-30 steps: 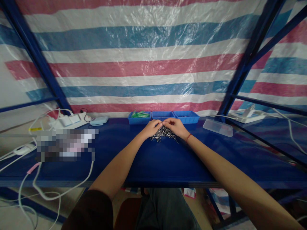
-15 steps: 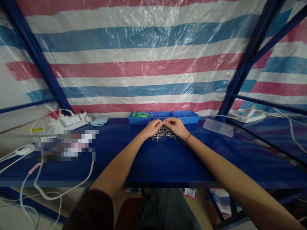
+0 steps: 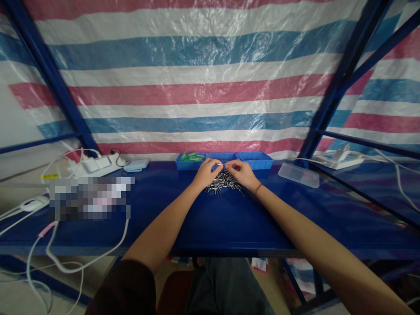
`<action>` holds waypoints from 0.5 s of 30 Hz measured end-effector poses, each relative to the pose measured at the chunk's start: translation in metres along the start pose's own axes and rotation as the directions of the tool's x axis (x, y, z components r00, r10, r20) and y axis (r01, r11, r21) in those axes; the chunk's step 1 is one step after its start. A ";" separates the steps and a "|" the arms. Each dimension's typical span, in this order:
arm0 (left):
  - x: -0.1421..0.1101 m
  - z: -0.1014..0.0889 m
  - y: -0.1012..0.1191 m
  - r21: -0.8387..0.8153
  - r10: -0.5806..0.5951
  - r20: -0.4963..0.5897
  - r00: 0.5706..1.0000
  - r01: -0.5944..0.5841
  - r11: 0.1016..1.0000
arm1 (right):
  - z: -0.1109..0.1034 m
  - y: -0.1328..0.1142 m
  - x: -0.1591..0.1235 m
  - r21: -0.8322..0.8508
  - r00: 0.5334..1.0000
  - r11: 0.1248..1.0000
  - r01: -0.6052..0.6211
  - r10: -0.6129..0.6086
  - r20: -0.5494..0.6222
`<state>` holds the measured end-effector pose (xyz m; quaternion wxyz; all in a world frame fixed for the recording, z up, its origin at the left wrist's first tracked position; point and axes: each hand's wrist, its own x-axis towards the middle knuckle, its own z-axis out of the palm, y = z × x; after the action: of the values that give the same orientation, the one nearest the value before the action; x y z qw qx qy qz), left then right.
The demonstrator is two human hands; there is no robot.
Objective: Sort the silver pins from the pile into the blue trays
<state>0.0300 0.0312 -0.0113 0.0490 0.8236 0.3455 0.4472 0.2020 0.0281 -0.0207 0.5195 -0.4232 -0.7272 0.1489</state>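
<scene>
My left hand (image 3: 204, 173) and my right hand (image 3: 242, 173) face each other over the middle of the desk, fingertips pinched. A thin, light-coloured metal pin (image 3: 221, 164) spans the small gap between them, with both hands at its ends. Its exact kind is too small to make out. Right below my fingers lies a heap of slim metal pins (image 3: 225, 182), silvery and dark, pointing every way. Behind my hands stands a blue three-compartment tray (image 3: 192, 165). Green packets or strips (image 3: 193, 156) fill its left compartment; the contents of the other two are hard to see.
A clear plastic lid or shallow box (image 3: 299, 175) lies right of the tray. Power strips (image 3: 98, 165) with white cables and a light-blue case (image 3: 136, 165) are at the left, near a blurred-out patch. Blue metal posts (image 3: 334, 94) and a striped sheet (image 3: 197, 94) stand behind the desk.
My fingertips have drawn slightly apart, the left hand shifting a little to the left and up. The pin between them now shows more clearly. The heap looks unchanged.
</scene>
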 end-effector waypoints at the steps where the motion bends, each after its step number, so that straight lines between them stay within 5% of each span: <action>1: 0.000 0.000 0.000 0.003 0.007 -0.009 1.000 -0.007 1.000 | 0.000 0.001 0.000 -0.012 1.000 1.000 0.009 -0.009 0.006; 12: -0.001 0.002 0.000 0.024 0.016 -0.049 0.999 -0.014 1.000 | -0.001 0.002 0.000 -0.041 0.997 0.999 0.011 -0.008 0.071; 15: -0.002 0.004 -0.005 0.017 0.006 -0.056 0.998 -0.005 1.000 | -0.009 0.009 0.003 -0.049 0.998 0.997 -0.064 0.064 -0.007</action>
<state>0.0300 0.0351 -0.0170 0.0309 0.8120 0.3483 0.4673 0.2140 0.0337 -0.0213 0.5058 -0.4591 -0.7155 0.1465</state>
